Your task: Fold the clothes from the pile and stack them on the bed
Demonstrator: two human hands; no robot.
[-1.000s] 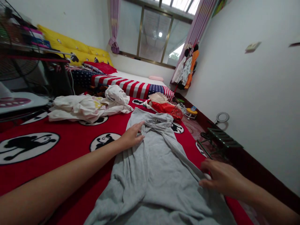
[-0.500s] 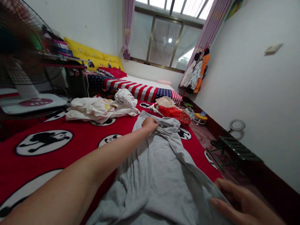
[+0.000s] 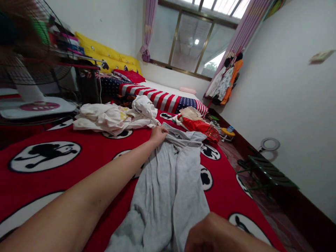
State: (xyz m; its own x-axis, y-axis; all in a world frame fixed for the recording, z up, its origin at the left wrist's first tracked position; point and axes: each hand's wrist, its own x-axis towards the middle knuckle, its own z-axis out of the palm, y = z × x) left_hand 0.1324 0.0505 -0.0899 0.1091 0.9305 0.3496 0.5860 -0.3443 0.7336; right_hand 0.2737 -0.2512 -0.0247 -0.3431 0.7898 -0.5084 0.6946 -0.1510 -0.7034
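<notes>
Grey trousers (image 3: 168,182), soft and wrinkled, lie lengthwise on a red bedspread (image 3: 99,150) printed with black figures in white ovals. The gathered top edge is farthest from me. My left hand (image 3: 158,135) reaches out to the left corner of that edge, its fingers closed on the cloth. Close to me, at the lower right, my right hand (image 3: 210,231) is curled over the near part of the trousers. Its fingertips are partly hidden, but they appear to grip the fabric.
Rumpled white clothes (image 3: 110,117) lie beyond my left hand, with a red bag (image 3: 195,124) at the far right corner. A fan (image 3: 39,105) stands at left. On the right are a dark folding stool (image 3: 273,171) and a ring light (image 3: 270,143). Another bed (image 3: 157,91) stands beneath the window.
My right hand has swung leftward with the right side of the trousers, so they now lie narrower. My left hand has shifted slightly left at the top edge. The view has tilted a little.
</notes>
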